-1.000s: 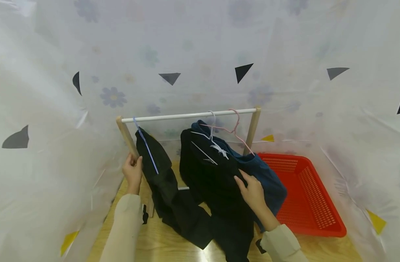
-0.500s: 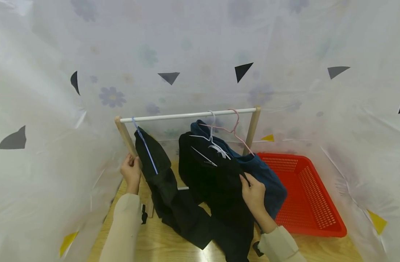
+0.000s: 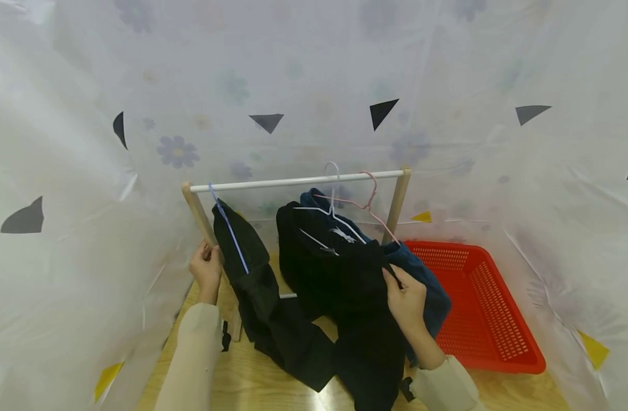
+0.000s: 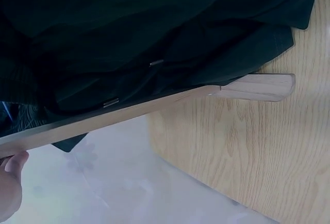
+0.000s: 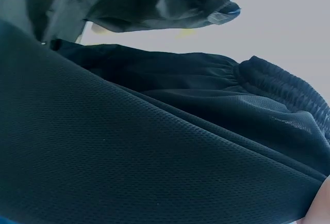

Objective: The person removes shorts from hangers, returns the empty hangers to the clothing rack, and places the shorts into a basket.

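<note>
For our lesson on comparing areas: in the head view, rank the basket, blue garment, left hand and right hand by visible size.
1. Basket
2. Blue garment, partly covered
3. Left hand and right hand: too close to rank

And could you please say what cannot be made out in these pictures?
Head view: much of the blue garment, hidden behind the middle black garment.
Head view: the white strip near its top, too small to identify.
Left wrist view: most of the left hand, cut off by the left edge.
Right wrist view: most of the right hand, cut off by the lower-right corner.
</note>
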A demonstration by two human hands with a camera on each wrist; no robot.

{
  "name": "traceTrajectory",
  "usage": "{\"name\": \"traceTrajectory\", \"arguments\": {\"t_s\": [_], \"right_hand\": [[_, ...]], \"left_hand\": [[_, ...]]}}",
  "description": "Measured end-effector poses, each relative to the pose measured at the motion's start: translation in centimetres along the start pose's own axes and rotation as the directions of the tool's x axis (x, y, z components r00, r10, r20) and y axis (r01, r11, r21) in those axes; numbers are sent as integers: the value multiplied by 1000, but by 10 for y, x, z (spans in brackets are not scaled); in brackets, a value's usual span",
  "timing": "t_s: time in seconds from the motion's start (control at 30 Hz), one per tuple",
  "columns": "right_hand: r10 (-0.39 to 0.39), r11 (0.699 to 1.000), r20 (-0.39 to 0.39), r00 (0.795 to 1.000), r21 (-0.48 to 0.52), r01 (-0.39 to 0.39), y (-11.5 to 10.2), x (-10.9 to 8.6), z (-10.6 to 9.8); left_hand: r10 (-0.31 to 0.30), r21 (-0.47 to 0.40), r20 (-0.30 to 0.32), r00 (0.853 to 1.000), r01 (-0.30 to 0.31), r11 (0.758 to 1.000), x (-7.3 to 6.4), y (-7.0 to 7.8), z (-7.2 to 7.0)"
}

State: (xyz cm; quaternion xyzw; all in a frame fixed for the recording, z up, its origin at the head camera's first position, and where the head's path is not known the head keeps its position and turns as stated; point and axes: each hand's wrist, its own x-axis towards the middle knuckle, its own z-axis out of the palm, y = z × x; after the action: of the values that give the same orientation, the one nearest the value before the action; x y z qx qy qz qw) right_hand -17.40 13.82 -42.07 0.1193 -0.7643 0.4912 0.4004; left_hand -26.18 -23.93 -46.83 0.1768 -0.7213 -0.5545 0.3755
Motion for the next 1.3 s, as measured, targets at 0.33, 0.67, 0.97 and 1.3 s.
{"name": "traceTrajectory", "arguments": {"t_s": [0.33, 0.67, 0.97, 1.3], "right_hand": [[87, 993, 50, 995, 79, -91, -5, 22, -30], [145, 964, 129, 981, 204, -169, -10, 32, -71], [233, 905, 275, 933, 290, -312, 13, 7, -97], [187, 885, 321, 929, 356, -301, 30, -9, -109]], "left_hand": [[20, -2, 13, 1000, -20, 1000, -2, 0, 1], [2, -13, 7, 1000, -2, 1000, -3, 5, 2], [-25, 23, -17, 1000, 25, 999, -2, 4, 3], [-15, 26, 38, 999, 14, 1000, 3, 3, -4]]}}
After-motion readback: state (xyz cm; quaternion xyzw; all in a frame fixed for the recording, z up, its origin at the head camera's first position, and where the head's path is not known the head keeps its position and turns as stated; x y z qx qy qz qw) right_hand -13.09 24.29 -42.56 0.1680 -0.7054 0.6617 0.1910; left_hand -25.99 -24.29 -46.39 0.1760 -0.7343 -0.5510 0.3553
